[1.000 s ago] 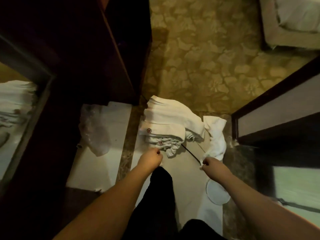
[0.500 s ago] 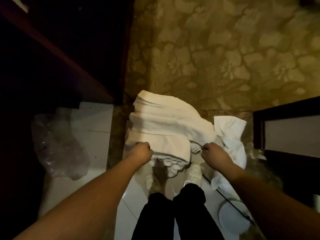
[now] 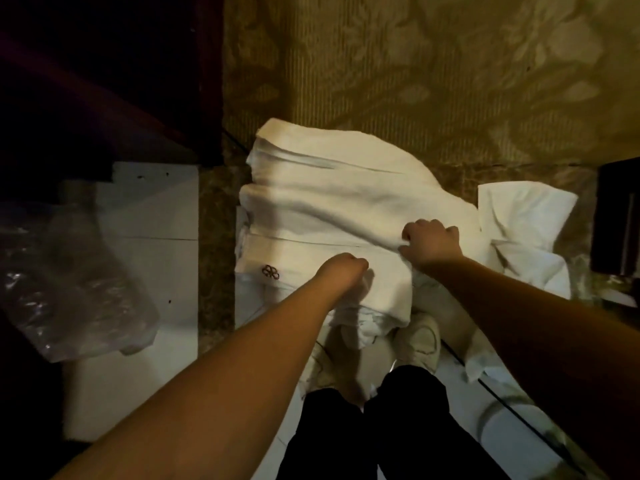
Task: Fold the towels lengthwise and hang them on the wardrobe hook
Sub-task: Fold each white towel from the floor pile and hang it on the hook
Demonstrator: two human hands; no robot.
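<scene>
Head view: both hands, left hand (image 3: 341, 271) and right hand (image 3: 431, 244), clench folded towels (image 3: 329, 209) beneath them.

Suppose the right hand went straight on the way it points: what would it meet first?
Probably more of the folded white towels, which the right hand already grips; beyond them lies the patterned carpet. Depth is unclear.

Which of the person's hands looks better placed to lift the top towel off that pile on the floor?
Probably the right hand: its curled fingers already grip a fold of the stack of folded white towels at its right end. The left hand only rests on the lower monogrammed towel, its fingers hidden.
</scene>
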